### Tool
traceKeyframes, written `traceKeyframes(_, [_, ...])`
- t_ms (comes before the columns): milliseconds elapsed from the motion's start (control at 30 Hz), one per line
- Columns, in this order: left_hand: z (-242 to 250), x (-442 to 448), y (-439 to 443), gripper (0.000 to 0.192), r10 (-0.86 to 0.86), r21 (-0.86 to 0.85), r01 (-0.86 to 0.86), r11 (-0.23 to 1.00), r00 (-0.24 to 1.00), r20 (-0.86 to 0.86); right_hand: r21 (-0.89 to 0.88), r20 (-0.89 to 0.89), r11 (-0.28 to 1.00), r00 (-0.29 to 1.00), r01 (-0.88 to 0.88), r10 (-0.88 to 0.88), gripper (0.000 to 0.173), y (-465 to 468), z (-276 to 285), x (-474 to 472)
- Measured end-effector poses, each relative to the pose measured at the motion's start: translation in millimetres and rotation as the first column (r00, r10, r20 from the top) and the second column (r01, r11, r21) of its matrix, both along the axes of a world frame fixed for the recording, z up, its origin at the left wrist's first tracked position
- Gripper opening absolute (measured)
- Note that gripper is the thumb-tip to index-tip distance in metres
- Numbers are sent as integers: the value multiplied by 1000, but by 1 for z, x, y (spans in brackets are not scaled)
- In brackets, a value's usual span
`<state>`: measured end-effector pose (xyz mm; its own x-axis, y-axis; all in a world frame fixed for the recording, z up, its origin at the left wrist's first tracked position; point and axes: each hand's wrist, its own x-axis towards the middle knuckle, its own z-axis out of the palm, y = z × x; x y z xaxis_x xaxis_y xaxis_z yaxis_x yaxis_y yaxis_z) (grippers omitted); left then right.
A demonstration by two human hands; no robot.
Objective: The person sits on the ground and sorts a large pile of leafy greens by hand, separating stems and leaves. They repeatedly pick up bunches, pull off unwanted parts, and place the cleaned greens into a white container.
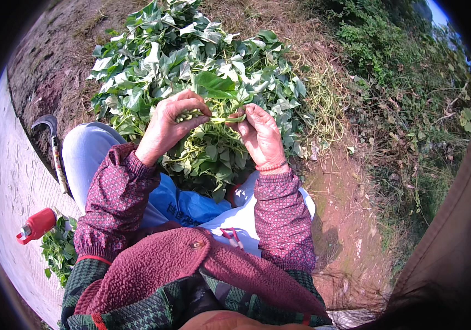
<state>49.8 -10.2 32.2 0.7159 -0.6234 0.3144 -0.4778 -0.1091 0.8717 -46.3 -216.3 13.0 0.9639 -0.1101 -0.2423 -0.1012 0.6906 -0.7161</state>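
My left hand (176, 119) is closed around a small bundle of green leaf stems (189, 115), their cut ends pointing left. Thumb and fingertips of my right hand (260, 131) pinch a pale green stem (223, 120) that runs across to the left fingertips. A broad green leaf (215, 85) stands just above both hands; whether it joins that stem is hard to tell. Below and beyond them spreads a large heap of leafy vines (157, 70), probably sweet potato. A red bead bracelet (271, 166) circles my right wrist.
A sickle (55, 152) lies by my left knee, along the concrete edge (21, 165). A red bottle (37, 225) and more leafy greens (60, 249) are on the concrete. Blue plastic (186, 206) lies between my legs. Bare stems (326, 99) lie right of the heap, near bushes (384, 53).
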Motion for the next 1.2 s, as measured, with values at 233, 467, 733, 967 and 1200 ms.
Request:
traceKeyframes(233, [-5, -3, -1, 14, -92, 44, 103, 994, 973, -213, -130, 17, 990, 998, 56, -54, 16, 3, 5, 1])
traceKeyframes(467, [-18, -4, 1, 19, -143, 105, 172, 980, 960, -239, -476, 37, 877, 998, 60, -49, 14, 15, 11, 2])
traceKeyframes(733, [-49, -15, 0, 24, 13, -126, -125, 984, 758, -652, -783, 79, 621, 996, 36, 41, 16, 47, 24, 0])
traceKeyframes(967, [-20, 50, 60, 13, 256, -262, -615, 744, 624, -738, -916, 401, 67, 912, 397, 86, 11, 30, 30, -6])
traceKeyframes(1200, [35, 69, 133, 17, 152, -493, -738, 461, 613, -775, -812, -343, -511, 939, -281, 29, 18, 25, -50, -8])
